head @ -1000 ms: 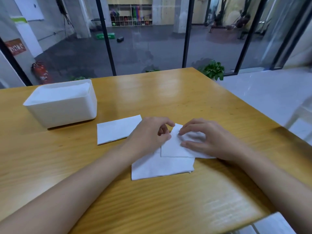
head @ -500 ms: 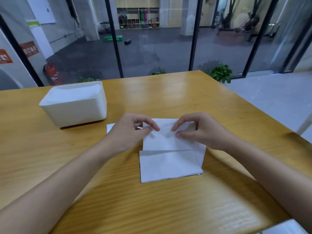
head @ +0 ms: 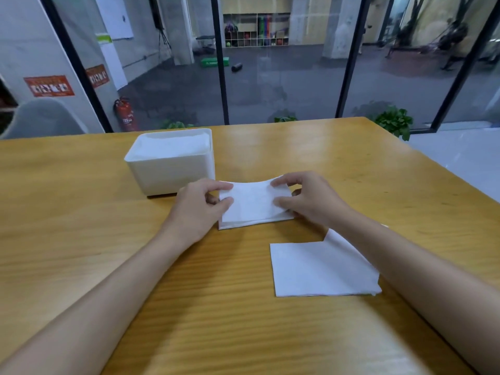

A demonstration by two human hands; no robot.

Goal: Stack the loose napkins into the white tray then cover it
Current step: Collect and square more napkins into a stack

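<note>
Folded white napkin [head: 254,204] at frame centre, pinched at both short ends. Left hand [head: 200,209] grips its left edge between thumb and curled fingers; right hand [head: 311,201] grips the right edge the same way. The upper edge sags between the hands. A second white layer shows along the lower edge; cannot tell whether it is a fold or a separate sheet.

White tray [head: 173,174] just up-left of the held napkin, near the left hand, uncovered, with a napkin stack [head: 173,147] filling it close to the rim.

Loose napkin [head: 319,269] flat at lower right, its right corner under the right forearm.

All on a wooden table [head: 81,226]. Upper left: red fire extinguisher [head: 124,115] behind the glass.
</note>
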